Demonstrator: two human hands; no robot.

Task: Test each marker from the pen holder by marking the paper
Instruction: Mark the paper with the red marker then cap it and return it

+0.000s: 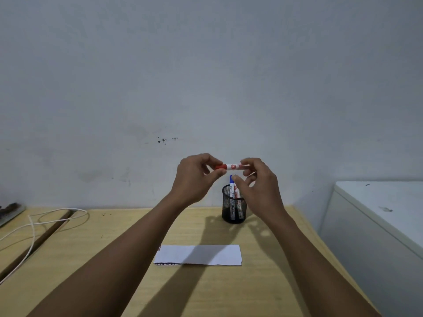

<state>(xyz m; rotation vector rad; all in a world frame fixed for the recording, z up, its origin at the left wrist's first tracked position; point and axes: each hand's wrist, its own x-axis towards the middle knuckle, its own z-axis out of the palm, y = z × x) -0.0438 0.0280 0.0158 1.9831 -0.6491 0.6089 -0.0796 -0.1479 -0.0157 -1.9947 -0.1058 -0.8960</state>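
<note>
Paper [198, 255] waits on the counter [263, 271]; both hands grip the red marker [232, 166], left hand [196, 177] on its cap, right hand [258, 181] on the barrel: pull straight apart.

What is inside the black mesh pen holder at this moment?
The pen holder holds a blue-capped marker standing upright, its cap above the rim. The right hand covers part of the holder's top, so any further markers cannot be confirmed.

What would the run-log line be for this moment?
left hand: red cap | right hand: red marker barrel | pen holder: blue marker | paper: untouched
</note>
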